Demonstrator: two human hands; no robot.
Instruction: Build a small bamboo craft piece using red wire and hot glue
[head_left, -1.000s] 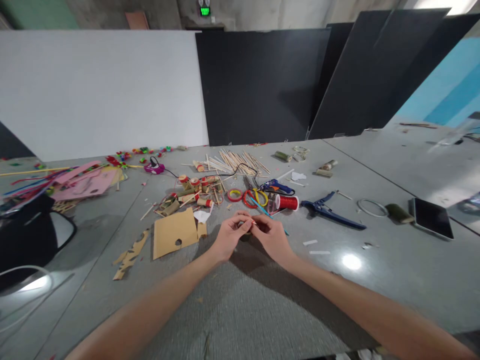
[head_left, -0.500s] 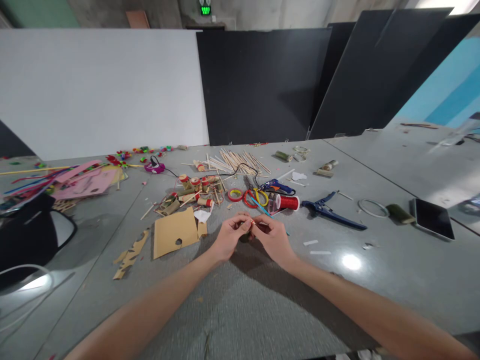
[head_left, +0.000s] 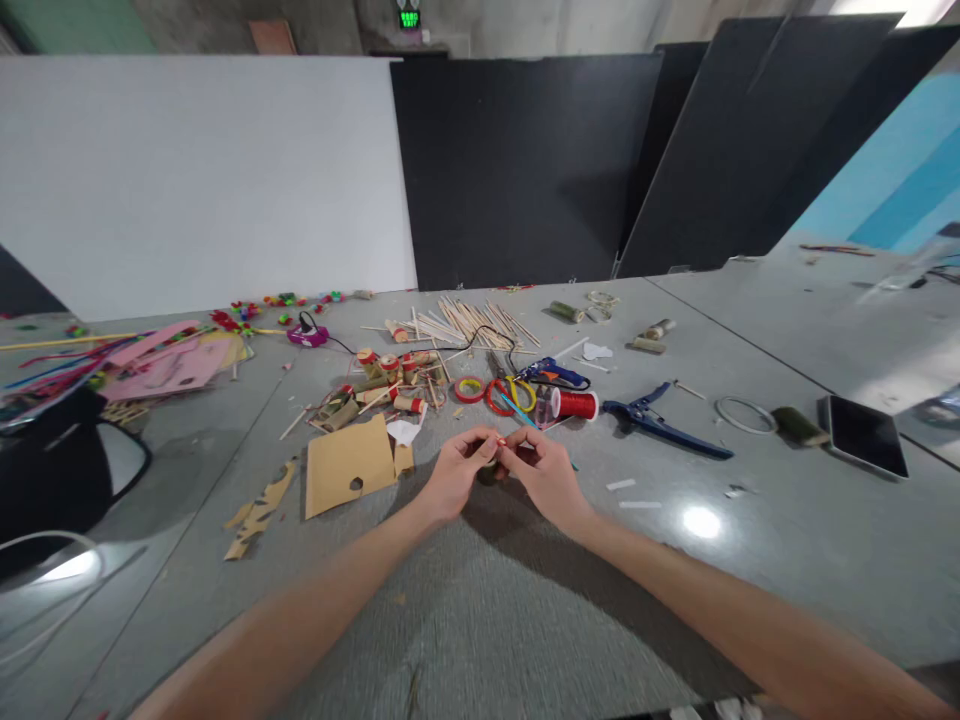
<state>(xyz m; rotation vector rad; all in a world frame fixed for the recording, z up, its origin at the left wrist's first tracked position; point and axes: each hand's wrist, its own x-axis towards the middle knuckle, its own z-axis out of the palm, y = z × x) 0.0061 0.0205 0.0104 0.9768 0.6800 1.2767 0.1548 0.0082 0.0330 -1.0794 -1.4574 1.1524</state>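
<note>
Barely any movement since earlier frame, just tiny shift at fingertips. Left hand (head_left: 457, 472) and right hand (head_left: 547, 474) meet, fingers curled, nearly closed, pinching small green piece (head_left: 489, 472) right under fingertips. Red bit (head_left: 502, 440) shows between tips, can't tell what it is. Cardboard (head_left: 346, 468) left of fingers, tape (head_left: 460, 394) just beyond, red spool (head_left: 577, 404) beyond and right.

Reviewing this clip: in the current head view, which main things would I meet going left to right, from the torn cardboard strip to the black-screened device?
Torn cardboard strip → cardboard sheet with a hole → left hand → right hand → blue-handled cutter → green cylinder → black-screened device.
</note>
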